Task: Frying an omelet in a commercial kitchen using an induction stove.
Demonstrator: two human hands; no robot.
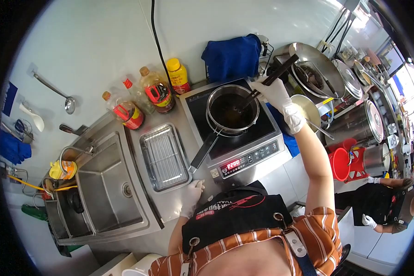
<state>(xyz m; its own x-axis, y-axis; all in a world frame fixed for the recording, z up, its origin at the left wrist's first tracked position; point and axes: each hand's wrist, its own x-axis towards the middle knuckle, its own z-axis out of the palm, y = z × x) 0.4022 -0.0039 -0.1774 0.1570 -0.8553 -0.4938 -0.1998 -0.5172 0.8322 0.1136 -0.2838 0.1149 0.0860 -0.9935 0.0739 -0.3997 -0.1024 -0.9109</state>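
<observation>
My right hand (279, 98), in a white glove, grips a pair of long dark chopsticks (279, 70) held at a slant. Their lower ends reach into dark liquid (232, 108) in a round steel pot (211, 119). The pot stands on an induction cooker (193, 114) with a lit red display. A black handle (204, 153), joined by metal wires at the pot's rim, points towards me. My left hand (192, 198), also gloved, rests at the counter's front edge beside a steel tray (188, 179) with a wire rack (164, 157). Its fingers are partly hidden.
Left is a steel sink (107, 183) with a tap (70, 150). Bottles (158, 93) line the wall behind the tray. Right of the cooker are a bowl (308, 103) and a large wok (326, 74). Another person (376, 203) is at the far right, near red buckets (339, 164).
</observation>
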